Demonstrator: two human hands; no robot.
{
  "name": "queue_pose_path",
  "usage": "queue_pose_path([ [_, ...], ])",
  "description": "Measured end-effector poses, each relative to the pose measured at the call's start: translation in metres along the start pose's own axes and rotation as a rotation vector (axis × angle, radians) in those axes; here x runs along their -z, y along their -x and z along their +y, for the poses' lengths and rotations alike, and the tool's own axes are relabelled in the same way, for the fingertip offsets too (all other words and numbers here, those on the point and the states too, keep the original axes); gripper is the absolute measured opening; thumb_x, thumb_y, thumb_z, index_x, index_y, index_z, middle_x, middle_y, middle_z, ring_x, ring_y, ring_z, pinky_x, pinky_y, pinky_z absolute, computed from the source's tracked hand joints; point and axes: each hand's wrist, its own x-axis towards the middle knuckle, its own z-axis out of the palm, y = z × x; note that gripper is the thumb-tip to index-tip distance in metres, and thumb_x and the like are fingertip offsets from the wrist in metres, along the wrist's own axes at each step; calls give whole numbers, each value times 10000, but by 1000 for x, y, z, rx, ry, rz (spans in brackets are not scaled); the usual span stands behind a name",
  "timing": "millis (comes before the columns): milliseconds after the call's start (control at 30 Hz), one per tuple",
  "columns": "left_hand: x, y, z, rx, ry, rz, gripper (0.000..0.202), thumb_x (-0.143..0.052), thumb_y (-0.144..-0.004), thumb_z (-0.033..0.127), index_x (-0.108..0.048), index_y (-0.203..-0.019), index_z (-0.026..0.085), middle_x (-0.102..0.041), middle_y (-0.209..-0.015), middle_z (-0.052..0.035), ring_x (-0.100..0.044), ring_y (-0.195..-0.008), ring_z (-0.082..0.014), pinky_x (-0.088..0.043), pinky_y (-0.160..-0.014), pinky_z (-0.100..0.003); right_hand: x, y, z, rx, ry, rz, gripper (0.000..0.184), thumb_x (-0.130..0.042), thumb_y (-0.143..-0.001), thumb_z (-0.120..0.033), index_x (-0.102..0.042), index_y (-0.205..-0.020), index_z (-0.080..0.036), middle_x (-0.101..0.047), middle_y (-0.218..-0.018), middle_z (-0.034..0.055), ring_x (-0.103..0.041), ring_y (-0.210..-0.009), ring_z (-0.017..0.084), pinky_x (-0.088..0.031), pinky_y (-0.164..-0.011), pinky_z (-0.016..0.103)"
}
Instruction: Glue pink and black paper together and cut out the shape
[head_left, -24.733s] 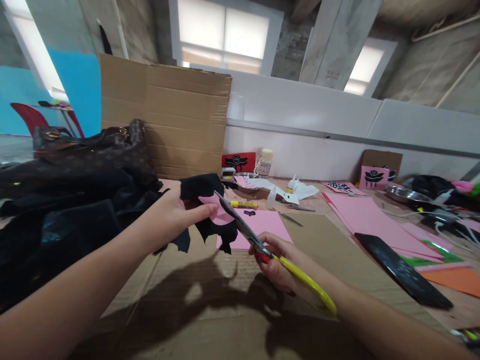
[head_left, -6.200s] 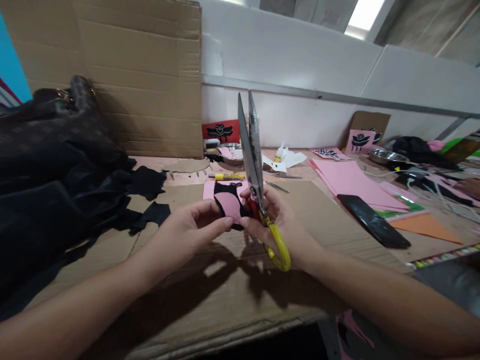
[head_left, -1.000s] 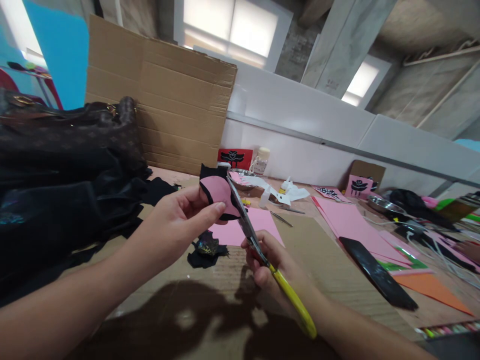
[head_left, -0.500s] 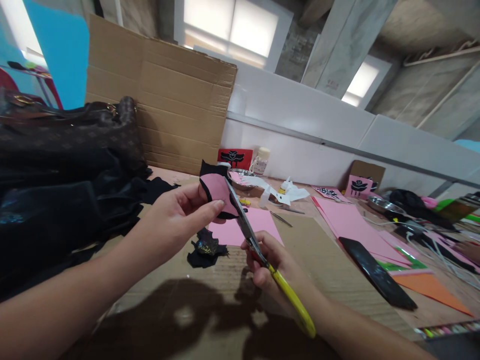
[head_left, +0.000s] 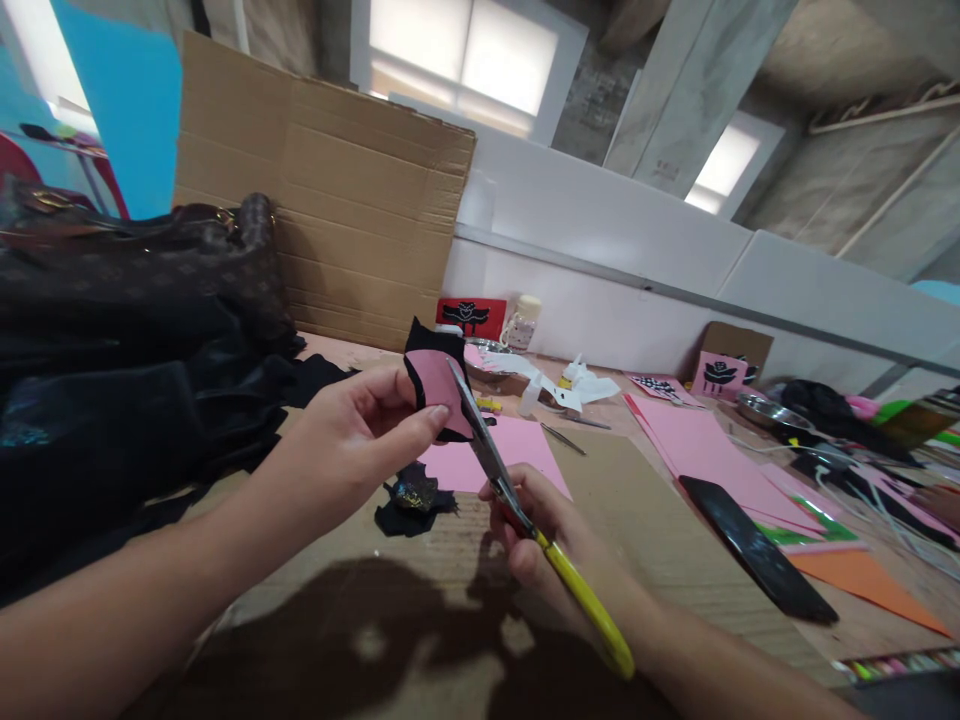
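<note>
Between thumb and fingers, my left hand (head_left: 375, 420) pinches a pink paper piece (head_left: 433, 385) backed with black fabric (head_left: 435, 339), held up above the table. My right hand (head_left: 544, 530) grips yellow-handled scissors (head_left: 491, 455), their blades pointing up and left against the right edge of that piece. Whether the blades are apart is hard to make out. Below my hands, black fabric scraps (head_left: 415, 500) with some glitter lie on a cardboard sheet (head_left: 330, 590), beside a pink paper sheet (head_left: 525, 455).
Left stands a brown handbag (head_left: 142, 270) with black material in front, and an upright cardboard panel (head_left: 322, 190) behind. At the right lie a black phone (head_left: 754, 545), pink sheets (head_left: 705, 455) and orange paper (head_left: 874, 585). Tweezers (head_left: 562, 438) and a metal bowl (head_left: 491, 345) are further back.
The pink piece and its black fabric have turned slightly and shifted a little to the right in my left hand. The scissors have stayed nearly in place at its edge.
</note>
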Motion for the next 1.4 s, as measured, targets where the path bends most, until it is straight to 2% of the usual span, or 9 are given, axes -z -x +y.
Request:
queue_pose_path([
  [100, -1, 0, -1, -1, -28, 27, 139, -737, -864, 365, -731, -908, 233, -746, -877, 28, -672, -821, -122, -533, -708, -180, 0, 0, 3, -15, -23, 6, 638, -617, -799, -772, -535, -1107, -219, -466, -858, -21, -395, -725, 139, -350, -638, 267],
  [333, -2, 2, 2, 20, -103, 42, 189, -731, -843, 387, -713, -870, 200, -711, -814, 5, -622, -732, -137, -493, -621, -206, 1, 0, 8, 17, -11, 4, 562, -680, -820, -687, -545, -1125, -234, -476, -866, -21, -397, -717, 137, -338, -625, 263],
  [567, -2, 1, 4, 24, -142, 48, 233, -724, -837, 426, -706, -854, 195, -718, -837, -19, -646, -773, -174, -511, -657, -237, 1, -1, 9, 10, -10, 16, 547, -687, -825, -671, -549, -1132, -239, -479, -876, -12, -408, -736, 147, -347, -648, 272],
  [833, -2, 1, 5, 30, -162, 46, 233, -713, -845, 415, -704, -867, 183, -711, -835, -19, -629, -765, -165, -496, -655, -227, 1, 0, 6, 3, 17, 30, 592, -643, -824, -724, -550, -1127, -224, -470, -865, -12, -396, -739, 147, -344, -656, 274],
  [1100, -3, 2, 7, 30, -74, 18, 184, -719, -861, 389, -721, -861, 205, -723, -823, 5, -650, -765, -147, -517, -659, -206, 0, -2, 3, -4, 30, 28, 592, -660, -808, -722, -540, -1088, -215, -463, -837, -13, -398, -715, 147, -341, -626, 263],
  [1200, -4, 2, 8, 35, 8, -25, 138, -736, -862, 367, -734, -885, 231, -752, -859, 20, -684, -801, -135, -543, -711, -191, 0, -2, 3, -22, 31, 36, 594, -672, -791, -730, -537, -1058, -217, -453, -827, -17, -390, -709, 145, -338, -615, 259],
  [1300, -6, 2, 7, 44, 88, -43, 100, -772, -835, 307, -743, -914, 254, -768, -889, 38, -697, -815, -119, -554, -737, -179, 0, -1, 1, -35, 40, 39, 548, -683, -807, -692, -542, -1046, -219, -462, -833, -15, -400, -721, 146, -341, -622, 260],
  [1400, -6, 2, 6, 44, 139, -34, 50, -773, -824, 246, -746, -857, 271, -762, -843, 66, -694, -779, -99, -555, -723, -164, 0, -1, -2, -46, 44, 31, 503, -703, -815, -641, -544, -1037, -219, -469, -827, -16, -401, -714, 144, -343, -617, 260],
])
